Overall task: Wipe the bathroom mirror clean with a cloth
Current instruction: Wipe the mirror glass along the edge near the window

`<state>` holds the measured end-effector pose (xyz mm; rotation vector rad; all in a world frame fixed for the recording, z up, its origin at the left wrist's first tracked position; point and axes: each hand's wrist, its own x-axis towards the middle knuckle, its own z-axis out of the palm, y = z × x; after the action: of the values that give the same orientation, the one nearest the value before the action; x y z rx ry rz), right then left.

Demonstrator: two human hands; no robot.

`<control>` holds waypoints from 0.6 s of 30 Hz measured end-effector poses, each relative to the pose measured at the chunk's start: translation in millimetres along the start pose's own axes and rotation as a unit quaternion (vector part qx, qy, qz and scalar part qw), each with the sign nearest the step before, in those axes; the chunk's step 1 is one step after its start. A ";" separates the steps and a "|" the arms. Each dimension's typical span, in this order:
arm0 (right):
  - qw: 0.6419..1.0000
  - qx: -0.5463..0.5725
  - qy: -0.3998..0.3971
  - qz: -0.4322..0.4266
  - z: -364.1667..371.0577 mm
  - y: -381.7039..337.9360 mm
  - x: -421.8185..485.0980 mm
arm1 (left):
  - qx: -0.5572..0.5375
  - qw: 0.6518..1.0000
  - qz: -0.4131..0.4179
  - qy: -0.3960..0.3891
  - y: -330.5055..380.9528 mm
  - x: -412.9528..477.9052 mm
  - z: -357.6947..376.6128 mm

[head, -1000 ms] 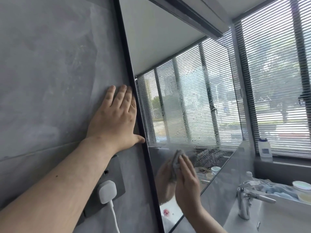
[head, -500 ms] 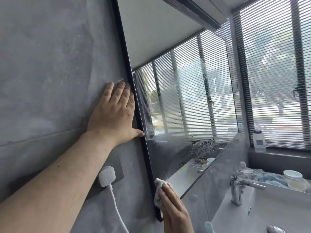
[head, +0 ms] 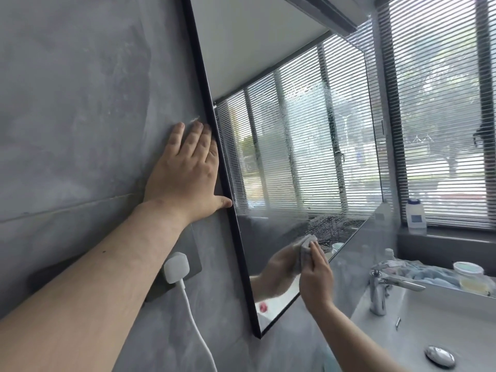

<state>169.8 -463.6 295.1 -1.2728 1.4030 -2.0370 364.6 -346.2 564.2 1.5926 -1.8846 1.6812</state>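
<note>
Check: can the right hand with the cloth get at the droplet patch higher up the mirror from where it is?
Probably yes. The right hand presses the cloth on the mirror just below the droplets, with bare glass between. The left hand rests flat on the wall, off that path.

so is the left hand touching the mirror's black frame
Touching. The head view shows the left hand flat on the grey wall, its thumb lying across the mirror's thin black frame.

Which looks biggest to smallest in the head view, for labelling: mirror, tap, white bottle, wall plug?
1. Black-framed mirror
2. Chrome tap
3. and 4. White plastic bottle on the sill and white wall plug: alike, and the plug is nearer, so unranked.
</note>
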 end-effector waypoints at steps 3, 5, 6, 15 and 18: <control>0.998 0.037 -0.026 -0.037 4.4 -2.2 -28.2 | -0.002 1.000 0.000 -0.013 5.3 -4.5 1.1; 0.995 0.046 -0.038 -0.076 10.0 0.1 -50.9 | -0.009 1.000 0.002 -0.012 7.7 -7.7 2.3; 0.993 0.042 -0.041 -0.099 13.2 2.9 -63.0 | -0.014 1.000 0.004 -0.010 8.3 -9.2 2.7; 0.961 -0.015 -0.066 -0.269 19.1 32.5 -103.4 | -0.028 0.999 0.007 0.015 7.1 -12.9 7.0; 0.977 -0.014 -0.053 -0.208 16.7 24.9 -91.7 | -0.032 0.999 0.007 0.024 7.4 -13.1 9.7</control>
<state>227.6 -419.3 231.8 -1.7837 1.1963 -2.1689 369.4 -347.7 547.1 1.5061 -1.9102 1.6328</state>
